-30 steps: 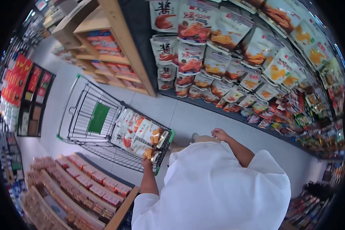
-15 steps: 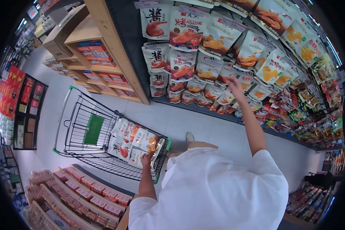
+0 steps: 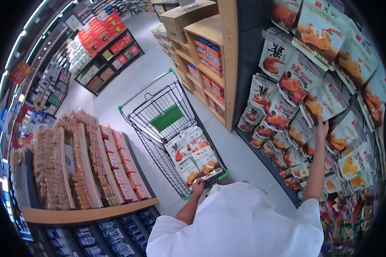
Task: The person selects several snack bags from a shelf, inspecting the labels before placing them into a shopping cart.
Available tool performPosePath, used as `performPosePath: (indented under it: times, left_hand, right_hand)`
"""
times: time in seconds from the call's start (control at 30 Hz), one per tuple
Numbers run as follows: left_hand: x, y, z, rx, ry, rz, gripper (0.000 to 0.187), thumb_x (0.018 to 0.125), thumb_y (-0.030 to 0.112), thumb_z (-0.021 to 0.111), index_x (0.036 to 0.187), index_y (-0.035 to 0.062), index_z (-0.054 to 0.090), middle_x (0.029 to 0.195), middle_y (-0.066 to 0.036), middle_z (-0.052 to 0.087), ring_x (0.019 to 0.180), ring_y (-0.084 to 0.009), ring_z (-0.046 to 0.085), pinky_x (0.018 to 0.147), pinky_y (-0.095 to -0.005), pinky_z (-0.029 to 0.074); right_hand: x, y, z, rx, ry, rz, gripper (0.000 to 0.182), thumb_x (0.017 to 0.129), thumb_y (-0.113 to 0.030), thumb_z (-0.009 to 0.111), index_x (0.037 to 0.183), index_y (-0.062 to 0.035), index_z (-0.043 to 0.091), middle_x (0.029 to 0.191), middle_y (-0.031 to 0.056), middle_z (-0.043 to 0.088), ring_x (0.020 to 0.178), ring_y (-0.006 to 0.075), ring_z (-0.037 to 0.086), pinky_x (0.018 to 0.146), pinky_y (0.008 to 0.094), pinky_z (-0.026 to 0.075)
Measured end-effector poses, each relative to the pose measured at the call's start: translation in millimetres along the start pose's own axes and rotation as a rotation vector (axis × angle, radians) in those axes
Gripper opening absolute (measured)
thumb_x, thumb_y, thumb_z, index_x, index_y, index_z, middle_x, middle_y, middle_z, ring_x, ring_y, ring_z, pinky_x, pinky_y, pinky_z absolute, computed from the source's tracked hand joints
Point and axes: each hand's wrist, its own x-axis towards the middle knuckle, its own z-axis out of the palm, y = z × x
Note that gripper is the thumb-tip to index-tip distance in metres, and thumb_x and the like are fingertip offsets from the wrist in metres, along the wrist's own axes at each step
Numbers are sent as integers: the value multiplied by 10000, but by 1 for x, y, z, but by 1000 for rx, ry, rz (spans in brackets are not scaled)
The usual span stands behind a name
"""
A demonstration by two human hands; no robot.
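Note:
At the right, my right hand (image 3: 322, 127) is raised to the hanging snack bags, its fingers closed at the lower edge of a white bag with golden food printed on it (image 3: 326, 100). My left hand (image 3: 197, 186) is closed on the near end of the black wire shopping cart (image 3: 152, 143), beside the bags lying inside. In the cart, several white printed bags (image 3: 206, 159) lie flat, side by side. A green panel (image 3: 167, 118) is fixed across the cart's basket, towards its handle.
Rows of hanging bags (image 3: 272, 60) fill the rack at the right. A wooden shelf (image 3: 229, 64) with orange boxes stands beyond the cart. To the left is a tiered display (image 3: 90, 214) of packaged goods. Farther back stands a low shelf with red boxes (image 3: 103, 34).
The view has turned, so the cart appears nearer the middle. My right hand has moved from in front of the rack to a bag's lower edge. My left hand stays at the cart's end.

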Motion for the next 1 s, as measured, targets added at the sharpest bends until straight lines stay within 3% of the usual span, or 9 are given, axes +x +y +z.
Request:
performPosePath:
  times: [0.17,0.3,0.4,0.53,0.67,0.77,0.9,1.0]
  left_hand:
    - [-10,23,5,-47,33,-28,183,822,82,512,937,-4,626,747,-73,642,648,-126,598,620,-263,483]
    - [10,16,13,-128,3,-62,179,836,80,499,942,9,625,751,-61,635,643,-131,585,618,-254,478]
    - [4,54,15,-228,-28,-14,182,850,78,489,962,2,612,773,-58,631,651,-134,575,629,-255,475]
    - [9,92,21,-181,-82,114,184,868,82,485,982,-17,590,817,-67,630,714,-135,590,676,-252,481]
    - [24,108,32,-243,-184,117,185,892,82,478,1010,-28,567,878,-78,616,783,-130,589,716,-242,486]
    - [28,129,46,-294,-298,117,181,902,61,468,1036,-30,548,922,-77,598,817,-129,583,745,-242,495]
    - [-3,201,52,-289,-493,51,275,928,243,459,1085,34,548,994,-36,594,885,-124,574,780,-252,461]
    - [-31,258,48,-264,-680,-4,354,940,331,422,1132,53,526,1024,-27,592,942,-121,560,805,-261,445]
  right_hand:
    - [-9,-30,7,-60,-45,56,550,842,-393,593,1171,43,522,1109,92,577,1007,155,523,868,284,386]
    - [4,-2,-2,-213,-32,-110,483,883,-369,537,1116,53,563,1056,117,613,961,183,555,869,292,389]
    - [-15,-6,-6,-61,-32,-110,486,887,-366,532,1118,60,559,1059,116,611,956,170,548,870,284,384]
    - [-47,-21,-17,175,-189,52,472,900,-306,529,1192,62,487,1151,106,554,1034,162,522,904,293,384]
    - [-85,-41,-17,554,-341,192,366,910,-280,518,1102,30,540,1098,72,573,980,135,535,879,278,391]
    - [-107,-19,-16,533,-416,251,310,906,-241,524,1092,5,554,1067,56,595,964,126,551,872,271,406]
    - [-163,-6,6,458,-509,402,306,914,-224,497,1117,3,532,1102,58,583,1001,135,546,905,278,389]
    - [-205,15,28,433,-686,588,306,920,-220,478,1120,7,527,1076,68,595,970,145,572,859,286,444]
